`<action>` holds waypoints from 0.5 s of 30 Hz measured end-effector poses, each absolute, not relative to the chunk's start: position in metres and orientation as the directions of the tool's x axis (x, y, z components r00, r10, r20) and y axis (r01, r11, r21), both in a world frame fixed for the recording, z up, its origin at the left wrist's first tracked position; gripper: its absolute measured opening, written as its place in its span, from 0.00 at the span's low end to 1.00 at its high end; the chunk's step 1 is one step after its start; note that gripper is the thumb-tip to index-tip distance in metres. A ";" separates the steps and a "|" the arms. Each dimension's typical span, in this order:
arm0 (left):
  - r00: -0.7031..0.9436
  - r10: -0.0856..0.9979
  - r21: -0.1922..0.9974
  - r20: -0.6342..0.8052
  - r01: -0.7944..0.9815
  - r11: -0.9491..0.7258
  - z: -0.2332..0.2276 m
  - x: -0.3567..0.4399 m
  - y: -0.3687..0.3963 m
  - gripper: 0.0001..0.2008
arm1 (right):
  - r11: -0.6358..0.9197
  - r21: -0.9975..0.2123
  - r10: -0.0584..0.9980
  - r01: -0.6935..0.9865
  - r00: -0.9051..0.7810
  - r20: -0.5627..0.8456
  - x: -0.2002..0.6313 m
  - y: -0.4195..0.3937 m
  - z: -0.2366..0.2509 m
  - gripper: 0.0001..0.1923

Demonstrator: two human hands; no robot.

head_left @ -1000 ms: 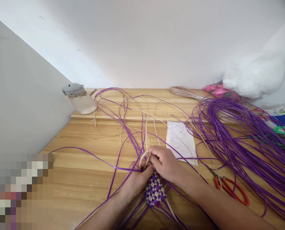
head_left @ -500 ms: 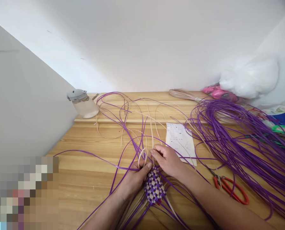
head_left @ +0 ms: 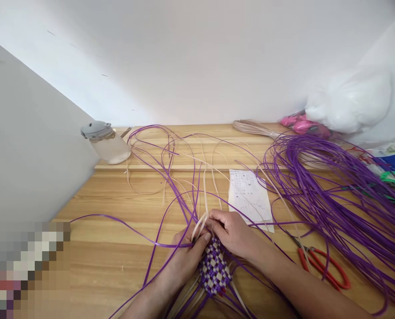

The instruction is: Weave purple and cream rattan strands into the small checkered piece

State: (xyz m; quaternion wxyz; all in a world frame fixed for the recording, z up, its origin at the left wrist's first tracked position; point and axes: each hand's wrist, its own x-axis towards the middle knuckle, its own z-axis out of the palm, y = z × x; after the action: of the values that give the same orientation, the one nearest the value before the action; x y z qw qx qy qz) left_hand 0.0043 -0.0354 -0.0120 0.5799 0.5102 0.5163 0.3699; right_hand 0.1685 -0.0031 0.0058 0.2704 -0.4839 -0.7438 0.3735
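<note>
Two bare hands met low in the middle of the frame over a small woven piece (head_left: 214, 271) of purple and cream checks, which lay on the wooden desk (head_left: 111, 261) between the wrists. From the lower left, the left hand (head_left: 184, 257) rested on the left edge of the weave, its grip pinched with thumb tip against the loose strands at the top of the piece. Coming in from the lower right, the right hand (head_left: 233, 232) sat just above the weave, its grip clenched on a few cream strips (head_left: 199, 225) that stood up between the two thumbs. Purple strands (head_left: 171, 208) fanned out from the weave across the desk toward the left and upward, and more ran out beneath the forearms at the bottom edge. Right of the right forearm lay red-handled scissors (head_left: 327, 270) on the desk. Just beyond the right hand, a printed paper sheet (head_left: 249, 197) lay flat, partly crossed by strands. Farther right, a large bundle of purple cord (head_left: 333, 190) spread in loops over the right half of the desk. At the far left of a raised ledge stood a clear jar with a grey lid (head_left: 106, 141). A coil of cream strips (head_left: 253, 127), a pink object (head_left: 300, 124) and a white plastic bag (head_left: 350, 104) lay toward the upper right against the wall.
</note>
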 end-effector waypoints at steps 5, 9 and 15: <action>0.120 0.973 0.951 -0.196 0.263 0.160 -0.001 -0.017 -0.038 0.11 | 0.260 -0.775 0.938 0.577 -0.343 0.059 0.168 -0.003 -0.001 0.14; 0.298 0.918 0.957 -0.263 0.203 0.208 0.007 -0.032 -0.041 0.11 | 0.278 -0.747 0.937 0.604 -0.342 0.072 0.167 -0.005 -0.003 0.15; 0.246 0.959 0.957 -0.138 -0.217 0.194 0.000 -0.023 -0.052 0.23 | 0.261 -0.772 0.937 0.580 -0.344 0.058 0.165 -0.005 -0.008 0.17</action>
State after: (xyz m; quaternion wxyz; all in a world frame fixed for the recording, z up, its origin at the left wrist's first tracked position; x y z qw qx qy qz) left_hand -0.0233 -0.0520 0.0005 0.6510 0.4462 0.4160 0.4518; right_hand 0.1647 -0.0048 -0.0078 0.2665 -0.5070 -0.7479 0.3354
